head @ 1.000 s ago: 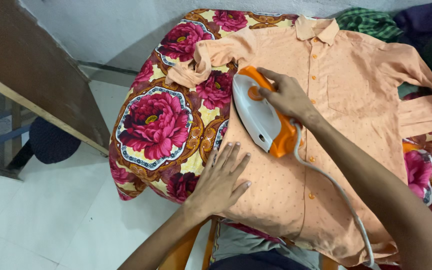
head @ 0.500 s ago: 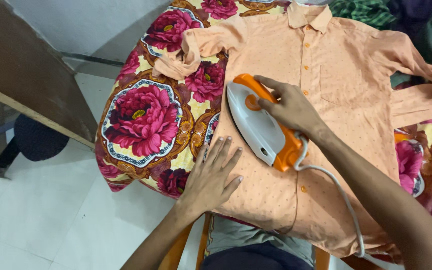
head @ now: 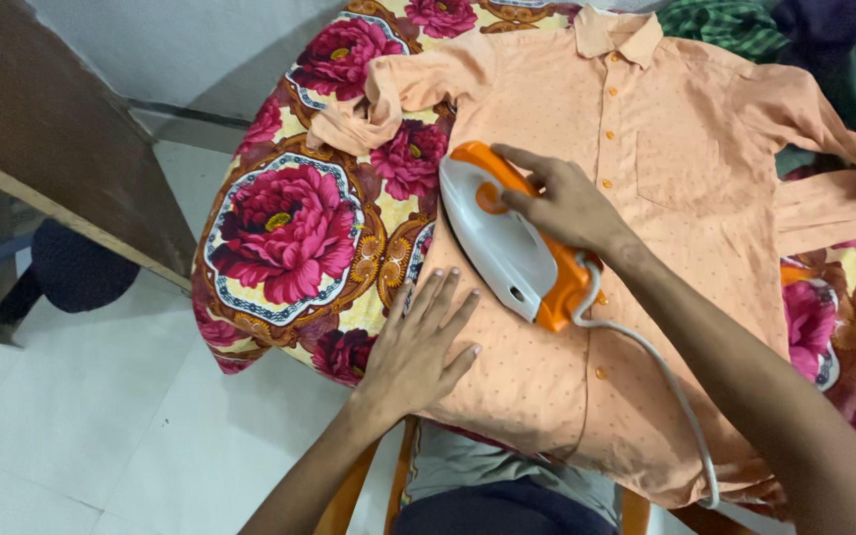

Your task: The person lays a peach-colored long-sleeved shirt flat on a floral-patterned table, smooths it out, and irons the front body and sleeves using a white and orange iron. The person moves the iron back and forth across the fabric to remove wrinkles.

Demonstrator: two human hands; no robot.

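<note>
Fingers of right hand (head: 559, 201) clamped round orange handle of the iron (head: 510, 236), knuckles up, thumb side toward the iron's nose. Iron is white w/ orange trim, sits soleplate-down on the peach shirt (head: 646, 258), nose pointing up-left toward the shirt's left edge, just left of the button placket. Grey cord (head: 668, 384) leaves the iron's heel, loops past the wrist and runs down along the right forearm to the shirt's hem.

Left hand (head: 418, 352) lies flat, palm down, fingers together-ish and stretched out, gripping nothing; pressed on the shirt's lower left edge, fingertips just below the iron, not touching it.

Shirt spread front-up, buttoned, collar at top, chest pocket to the right of the buttons. One sleeve bunched at upper left, cuff crumpled on the floral cloth (head: 284, 233); other sleeve folded across at far right. Floral cloth, big red-pink blooms on yellow, covers the surface under the shirt and hangs over its left side.

Green checked garment (head: 720, 25) and dark clothes piled at top right, beyond the collar. Brown wooden panel (head: 61, 149) leans at left over pale floor tiles (head: 101, 426); dark round thing beneath it, can't tell what.
</note>
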